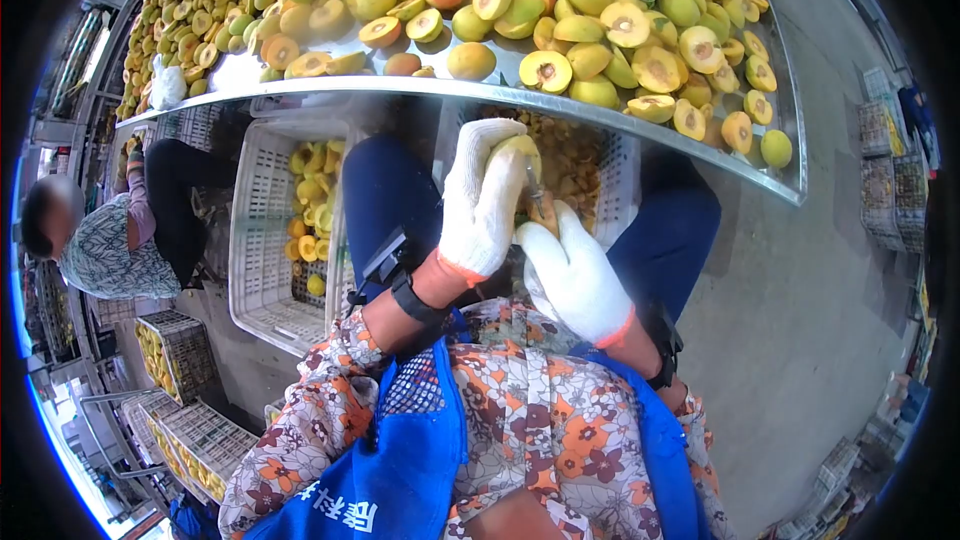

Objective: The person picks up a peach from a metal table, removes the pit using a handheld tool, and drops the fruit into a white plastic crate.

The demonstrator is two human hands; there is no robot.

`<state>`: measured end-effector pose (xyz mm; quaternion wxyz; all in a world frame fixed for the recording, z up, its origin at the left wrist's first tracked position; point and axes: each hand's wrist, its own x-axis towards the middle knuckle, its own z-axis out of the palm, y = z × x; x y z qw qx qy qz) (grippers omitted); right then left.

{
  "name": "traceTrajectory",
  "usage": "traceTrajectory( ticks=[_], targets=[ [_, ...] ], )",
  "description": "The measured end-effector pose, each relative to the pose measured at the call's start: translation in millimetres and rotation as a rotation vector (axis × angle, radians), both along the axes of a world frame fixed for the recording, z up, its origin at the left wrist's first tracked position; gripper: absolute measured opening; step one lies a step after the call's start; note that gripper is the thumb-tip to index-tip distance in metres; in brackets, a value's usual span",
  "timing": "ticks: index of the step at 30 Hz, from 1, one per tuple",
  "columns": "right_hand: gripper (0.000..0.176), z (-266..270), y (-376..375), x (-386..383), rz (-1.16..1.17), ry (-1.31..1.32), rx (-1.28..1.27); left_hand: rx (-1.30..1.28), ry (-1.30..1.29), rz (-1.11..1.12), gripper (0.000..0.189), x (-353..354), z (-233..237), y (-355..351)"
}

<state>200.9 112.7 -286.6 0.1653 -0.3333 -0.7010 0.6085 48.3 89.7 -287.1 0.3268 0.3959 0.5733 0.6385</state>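
Observation:
My left hand [482, 202], in a white knit glove, is closed around a yellow peach half [522, 152] just below the table's front edge. In my right hand [578, 278], also gloved, is a small pitting tool [541, 208] with a brownish handle, gripped between thumb and fingers. Its metal tip is right at the peach half. Part of the fruit is hidden by the left fingers. Below both hands, between my knees, stands a crate [618, 180] with brownish fruit pieces in it.
Halved yellow peaches are heaped on a metal table [480, 90]. To my left a white plastic crate [245, 240] holds peach halves. Another person [125, 240] sits further left, near filled crates [180, 355]. More stacked crates [890, 175] stand at the right.

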Motion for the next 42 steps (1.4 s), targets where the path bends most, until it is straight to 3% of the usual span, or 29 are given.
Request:
traceTrajectory(
  ticks=[2, 4, 6, 8, 9, 10, 14, 16, 18, 20, 22, 24, 28, 30, 31, 32, 33, 34, 36, 39, 41, 42],
  targets=[
    [0.022, 16, 1, -2, -0.173, 0.236, -0.851, 0.054, 0.069, -0.005, 0.028, -2, 1, 0],
    [0.021, 18, 4, 1, -0.147, 0.246, -0.875, 0.118, 0.229, -0.049, 0.027, -7, -4, 3],
    [0.021, 18, 6, 1, -0.124, 0.253, -0.901, 0.073, 0.155, -0.098, 0.024, -17, -4, 7],
    [0.024, 13, 6, 1, -0.157, 0.091, -0.632, -0.090, -0.097, -0.350, 0.024, -28, 3, 11],
    [0.026, -7, 3, 2, -0.152, 0.082, -0.404, -0.085, -0.128, -0.317, 0.023, -26, -2, 12],
    [0.026, -2, 4, 1, -0.149, 0.085, -0.401, -0.082, -0.125, -0.315, 0.023, -23, -3, 10],
    [0.022, 10, 7, 5, -0.085, 0.155, -0.730, -0.062, 0.093, -0.076, 0.021, -11, -9, 3],
    [0.021, 11, 4, 9, -0.055, 0.211, -0.881, 0.113, 0.508, -0.106, 0.022, -15, -11, 6],
    [0.019, 15, 2, 9, -0.074, 0.224, -0.900, 0.029, 0.440, -0.162, 0.021, -18, -9, 6],
    [0.020, 11, -1, 10, -0.098, 0.204, -0.886, -0.110, -0.014, -0.255, 0.021, -16, -7, 11],
    [0.021, 9, 0, 8, -0.126, 0.186, -0.870, -0.147, 0.038, -0.218, 0.021, -11, -6, 7],
    [0.023, 8, -1, 8, -0.129, 0.191, -0.868, 0.087, 0.390, -0.071, 0.020, -4, -17, 5],
    [0.026, -10, -3, 13, -0.126, 0.201, -0.858, -0.098, 0.412, -0.141, 0.021, -6, -11, 7],
    [0.026, -28, -6, 16, -0.043, 0.094, -0.452, -0.023, 0.514, -0.092, 0.020, -4, -3, 4],
    [0.026, -20, -5, 15, -0.046, 0.094, -0.456, 0.055, 0.619, -0.044, 0.019, -4, -2, 3],
    [0.026, -4, -1, 13, -0.071, 0.155, -0.672, 0.052, 0.617, -0.048, 0.019, -5, -2, 2],
    [0.025, 5, 0, 11, -0.096, 0.218, -0.886, -0.027, 0.499, -0.123, 0.018, -9, -2, 2],
    [0.025, 7, -1, 10, -0.100, 0.217, -0.887, -0.104, 0.380, -0.196, 0.017, -13, -2, 3],
    [0.022, 8, -4, 8, -0.099, 0.216, -0.943, -0.187, -0.095, -0.346, 0.019, -23, -4, 10],
    [0.019, 9, -4, 5, -0.117, 0.204, -0.932, -0.164, -0.062, -0.334, 0.020, -23, -14, 10],
    [0.019, 7, -3, 7, -0.124, 0.203, -0.936, 0.011, 0.363, -0.134, 0.021, -13, -8, 4],
    [0.018, 7, 1, 9, -0.078, 0.229, -0.978, 0.009, 0.362, -0.137, 0.021, -12, -10, 5]
  ],
)
